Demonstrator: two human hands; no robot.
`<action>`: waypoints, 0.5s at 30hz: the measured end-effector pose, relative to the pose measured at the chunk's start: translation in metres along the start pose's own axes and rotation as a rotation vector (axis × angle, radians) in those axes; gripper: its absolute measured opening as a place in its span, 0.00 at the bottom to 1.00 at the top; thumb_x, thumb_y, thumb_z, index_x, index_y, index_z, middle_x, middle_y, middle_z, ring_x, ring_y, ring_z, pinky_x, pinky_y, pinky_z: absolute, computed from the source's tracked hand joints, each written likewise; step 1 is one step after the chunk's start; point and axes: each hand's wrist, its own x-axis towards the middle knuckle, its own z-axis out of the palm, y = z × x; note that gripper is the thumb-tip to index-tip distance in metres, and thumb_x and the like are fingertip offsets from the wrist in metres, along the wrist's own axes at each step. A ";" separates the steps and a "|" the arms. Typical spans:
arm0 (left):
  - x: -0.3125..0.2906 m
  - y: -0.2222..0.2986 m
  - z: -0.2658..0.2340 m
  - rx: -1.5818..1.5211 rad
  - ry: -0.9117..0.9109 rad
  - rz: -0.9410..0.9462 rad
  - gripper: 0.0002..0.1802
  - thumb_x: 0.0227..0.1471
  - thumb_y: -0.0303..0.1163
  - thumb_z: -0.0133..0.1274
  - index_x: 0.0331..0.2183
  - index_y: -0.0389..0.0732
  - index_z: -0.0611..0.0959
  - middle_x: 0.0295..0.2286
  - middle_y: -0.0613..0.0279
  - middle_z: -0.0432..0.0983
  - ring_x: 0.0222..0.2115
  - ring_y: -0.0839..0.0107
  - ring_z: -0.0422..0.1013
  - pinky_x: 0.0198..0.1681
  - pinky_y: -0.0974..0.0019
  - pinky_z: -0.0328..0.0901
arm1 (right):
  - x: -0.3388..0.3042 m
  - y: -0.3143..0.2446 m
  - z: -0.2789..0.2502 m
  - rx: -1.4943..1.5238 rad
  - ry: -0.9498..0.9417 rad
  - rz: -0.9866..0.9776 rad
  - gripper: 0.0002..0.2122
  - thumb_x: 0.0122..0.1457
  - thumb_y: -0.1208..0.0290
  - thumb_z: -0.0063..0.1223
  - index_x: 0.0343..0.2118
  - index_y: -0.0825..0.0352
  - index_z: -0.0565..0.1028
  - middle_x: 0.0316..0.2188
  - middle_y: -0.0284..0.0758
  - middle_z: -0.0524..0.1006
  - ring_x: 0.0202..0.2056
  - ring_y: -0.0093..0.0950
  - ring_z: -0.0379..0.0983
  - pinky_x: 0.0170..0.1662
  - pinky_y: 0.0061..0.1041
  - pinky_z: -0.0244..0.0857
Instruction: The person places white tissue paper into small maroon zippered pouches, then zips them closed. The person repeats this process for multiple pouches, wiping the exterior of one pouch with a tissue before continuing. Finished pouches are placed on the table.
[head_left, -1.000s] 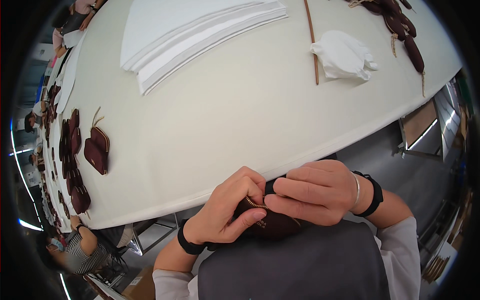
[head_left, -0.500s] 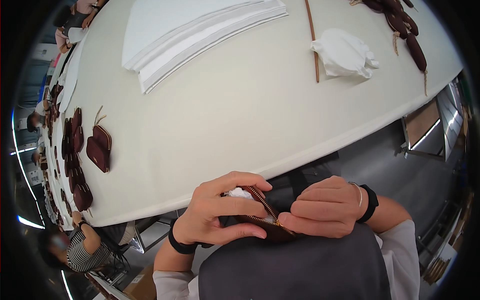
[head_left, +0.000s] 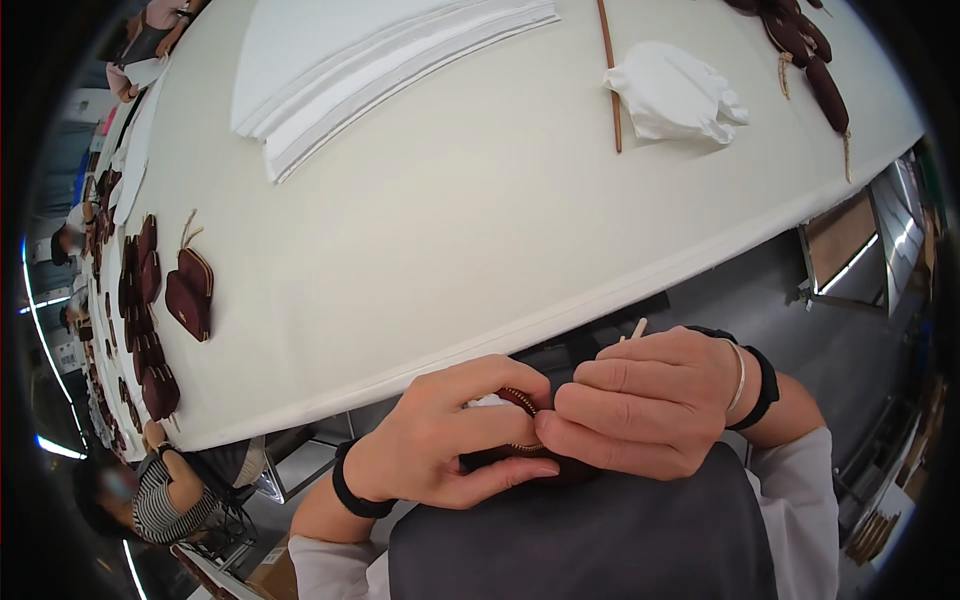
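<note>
My left hand (head_left: 445, 425) is wrapped round a small dark maroon zip pouch (head_left: 572, 471), held close over my lap just off the table's edge. Between its fingers show the pouch's brass-toothed zipper (head_left: 520, 400), partly open, and some white filling (head_left: 486, 401) inside. My right hand (head_left: 650, 405) is closed in a pinch at the zipper's right end. Its fingertips hide the slider and pull. Above those knuckles a pale, narrow end (head_left: 640, 328) sticks out, perhaps of the pull's cord.
The pale table (head_left: 400, 260) bears stacked white sheets (head_left: 390, 80), a thin brown rod (head_left: 610, 90) and a crumpled white cloth (head_left: 675, 95). Maroon pouches (head_left: 190, 295) lie at the left, more (head_left: 825, 95) at the far right. A person in stripes (head_left: 170, 500) sits at the left.
My right hand has moved a little left and up, closer to the left hand. The zipper's opening looks shorter, and the pale end now shows above my right hand.
</note>
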 end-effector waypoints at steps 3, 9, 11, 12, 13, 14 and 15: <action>-0.007 0.001 0.000 -0.025 0.072 -0.029 0.18 0.41 0.32 0.73 0.35 0.39 0.83 0.38 0.53 0.77 0.34 0.63 0.77 0.36 0.66 0.73 | -0.007 -0.007 0.002 0.020 0.050 0.039 0.07 0.48 0.78 0.61 0.31 0.73 0.80 0.28 0.36 0.76 0.23 0.22 0.71 0.24 0.17 0.67; -0.026 -0.024 0.013 -0.216 0.292 -0.008 0.22 0.44 0.38 0.72 0.39 0.41 0.83 0.39 0.49 0.80 0.36 0.63 0.78 0.34 0.66 0.72 | -0.016 -0.014 0.001 0.078 0.090 0.117 0.07 0.46 0.79 0.61 0.30 0.73 0.80 0.28 0.36 0.76 0.21 0.23 0.71 0.23 0.17 0.67; -0.025 -0.031 0.016 -0.198 0.274 0.031 0.21 0.48 0.44 0.69 0.35 0.38 0.82 0.37 0.47 0.78 0.34 0.59 0.80 0.34 0.63 0.76 | -0.016 -0.016 0.001 0.074 0.097 0.134 0.08 0.46 0.79 0.62 0.31 0.72 0.80 0.28 0.36 0.76 0.21 0.23 0.72 0.22 0.17 0.67; -0.025 -0.032 0.017 -0.188 0.267 0.049 0.22 0.50 0.47 0.68 0.33 0.37 0.81 0.37 0.45 0.77 0.33 0.57 0.82 0.34 0.62 0.78 | -0.017 -0.016 0.000 0.073 0.085 0.150 0.08 0.46 0.79 0.62 0.31 0.72 0.80 0.27 0.36 0.76 0.21 0.23 0.72 0.22 0.17 0.67; -0.024 -0.032 0.018 -0.174 0.270 0.050 0.23 0.50 0.49 0.67 0.31 0.37 0.81 0.36 0.46 0.78 0.32 0.58 0.81 0.33 0.63 0.77 | -0.018 -0.017 -0.001 0.073 0.073 0.165 0.08 0.46 0.79 0.62 0.32 0.72 0.80 0.27 0.36 0.76 0.21 0.23 0.72 0.22 0.18 0.67; -0.024 -0.031 0.019 -0.160 0.274 0.050 0.24 0.50 0.51 0.66 0.30 0.37 0.81 0.35 0.47 0.79 0.32 0.60 0.81 0.33 0.64 0.77 | -0.018 -0.017 -0.002 0.074 0.061 0.180 0.09 0.46 0.79 0.62 0.32 0.72 0.80 0.27 0.36 0.76 0.21 0.23 0.72 0.21 0.18 0.67; -0.023 -0.030 0.021 -0.146 0.278 0.049 0.25 0.49 0.52 0.66 0.28 0.37 0.82 0.33 0.48 0.80 0.31 0.61 0.81 0.32 0.65 0.77 | -0.017 -0.017 -0.003 0.058 0.060 0.175 0.09 0.47 0.79 0.62 0.33 0.72 0.80 0.28 0.36 0.76 0.21 0.22 0.72 0.21 0.18 0.66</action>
